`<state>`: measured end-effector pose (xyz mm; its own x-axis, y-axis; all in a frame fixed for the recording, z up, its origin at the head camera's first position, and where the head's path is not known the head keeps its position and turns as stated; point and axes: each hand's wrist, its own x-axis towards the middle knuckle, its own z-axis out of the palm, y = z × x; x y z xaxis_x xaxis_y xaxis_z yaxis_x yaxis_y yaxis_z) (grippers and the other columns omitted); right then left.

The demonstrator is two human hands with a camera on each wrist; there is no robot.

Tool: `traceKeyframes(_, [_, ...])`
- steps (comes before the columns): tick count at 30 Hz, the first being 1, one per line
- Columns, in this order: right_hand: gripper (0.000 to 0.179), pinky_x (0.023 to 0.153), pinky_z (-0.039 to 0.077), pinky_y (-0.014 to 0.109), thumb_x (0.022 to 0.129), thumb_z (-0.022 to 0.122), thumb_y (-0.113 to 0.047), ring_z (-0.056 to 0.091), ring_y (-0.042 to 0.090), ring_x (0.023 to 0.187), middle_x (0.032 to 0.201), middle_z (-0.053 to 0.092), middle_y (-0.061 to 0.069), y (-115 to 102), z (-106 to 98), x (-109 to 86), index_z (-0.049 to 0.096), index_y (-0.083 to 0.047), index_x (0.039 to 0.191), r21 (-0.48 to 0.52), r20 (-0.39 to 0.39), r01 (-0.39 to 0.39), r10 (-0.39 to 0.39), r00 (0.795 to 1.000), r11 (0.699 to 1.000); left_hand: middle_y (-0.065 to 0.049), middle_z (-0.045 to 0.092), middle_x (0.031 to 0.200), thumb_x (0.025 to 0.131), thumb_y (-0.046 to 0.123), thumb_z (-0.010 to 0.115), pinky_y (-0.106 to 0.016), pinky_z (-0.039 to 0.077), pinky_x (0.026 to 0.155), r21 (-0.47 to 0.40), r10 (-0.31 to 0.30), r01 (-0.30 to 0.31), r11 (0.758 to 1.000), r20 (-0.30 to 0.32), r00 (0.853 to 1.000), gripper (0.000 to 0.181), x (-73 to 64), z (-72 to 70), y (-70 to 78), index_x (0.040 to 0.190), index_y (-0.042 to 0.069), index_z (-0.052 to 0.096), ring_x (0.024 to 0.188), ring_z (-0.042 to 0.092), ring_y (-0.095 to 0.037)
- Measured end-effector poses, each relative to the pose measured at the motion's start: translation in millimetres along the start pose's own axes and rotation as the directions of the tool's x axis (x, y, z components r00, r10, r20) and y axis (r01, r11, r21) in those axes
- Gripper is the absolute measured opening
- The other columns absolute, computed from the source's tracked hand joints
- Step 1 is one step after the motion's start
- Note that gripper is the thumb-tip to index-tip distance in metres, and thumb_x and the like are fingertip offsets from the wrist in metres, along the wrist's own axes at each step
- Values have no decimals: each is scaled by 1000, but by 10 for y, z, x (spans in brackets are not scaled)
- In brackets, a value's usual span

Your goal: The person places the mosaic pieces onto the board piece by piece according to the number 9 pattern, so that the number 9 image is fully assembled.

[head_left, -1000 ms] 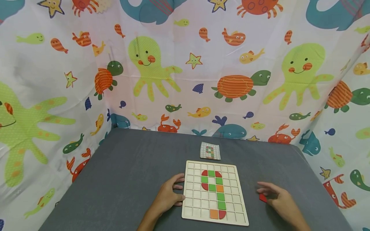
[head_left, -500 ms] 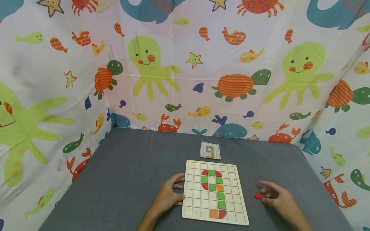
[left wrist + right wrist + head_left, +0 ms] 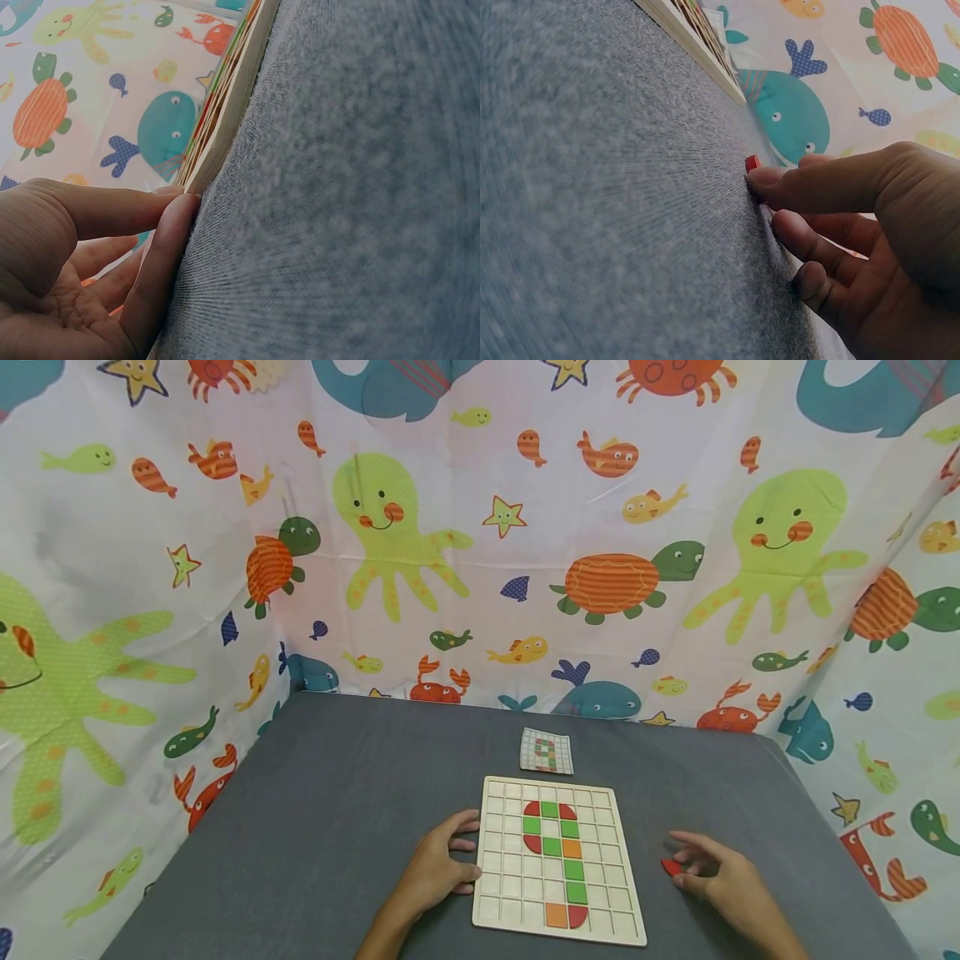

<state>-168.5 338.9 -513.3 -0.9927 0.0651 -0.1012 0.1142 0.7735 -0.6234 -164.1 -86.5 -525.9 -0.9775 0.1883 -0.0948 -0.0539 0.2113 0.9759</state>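
The wooden grid board point(image 3: 510, 887) lies on the grey cloth, with green, orange and red quarter-round pieces set in several of its squares. At the board's left edge is my left hand point(image 3: 435, 864); in the left wrist view its thumb and a finger point(image 3: 171, 225) grip the rim. To the right of the board, my right hand point(image 3: 726, 883) pinches a small red piece point(image 3: 671, 867) low over the cloth. The right wrist view shows the red piece point(image 3: 752, 162) beyond the thumb tip, partly hidden by it.
A small pattern card point(image 3: 546, 752), printed with a similar coloured figure, lies just behind the board. A white curtain point(image 3: 495, 635) with sea animals hangs around the back and sides of the grey table surface point(image 3: 360, 777).
The red piece has turned and shifted slightly left between my right fingers. My left hand and the board have stayed where they were.
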Motion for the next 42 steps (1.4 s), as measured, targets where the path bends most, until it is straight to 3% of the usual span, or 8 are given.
traceKeyframes(20, [67,65,50,24,81,86,-1,64,16,81,100,72,6,-9,12,11,61,2,143,52,-16,-31,32,999,998,-15,59,149,79,-13,81,-39,65,60,-4,2,-2,1000,4,1000,83,7,5,-3,153,13,55,122,62,-34])
traceKeyframes(33, [65,66,55,24,86,90,-19,62,9,79,104,73,6,-226,59,-77,64,-3,143,104,-48,99,-95,994,990,-16,59,149,79,-14,80,-40,65,60,-1,8,-8,1000,6,1000,83,16,2,-6,154,12,54,121,62,-34])
traceKeyframes(38, [61,68,56,24,84,91,-18,62,8,80,101,72,5,-355,128,-100,67,-6,139,139,-46,155,-150,988,978,-16,59,148,79,-14,80,-40,65,60,-1,7,-7,1000,2,1000,84,7,-5,-3,154,11,54,121,62,-34])
traceKeyframes(42, [60,70,56,23,85,90,-17,62,10,83,101,71,3,-413,206,-104,67,-8,140,141,-13,149,-149,989,979,-15,59,148,79,-14,81,-40,65,60,-1,5,-5,1000,4,1000,83,2,-9,-7,154,12,55,122,62,-34])
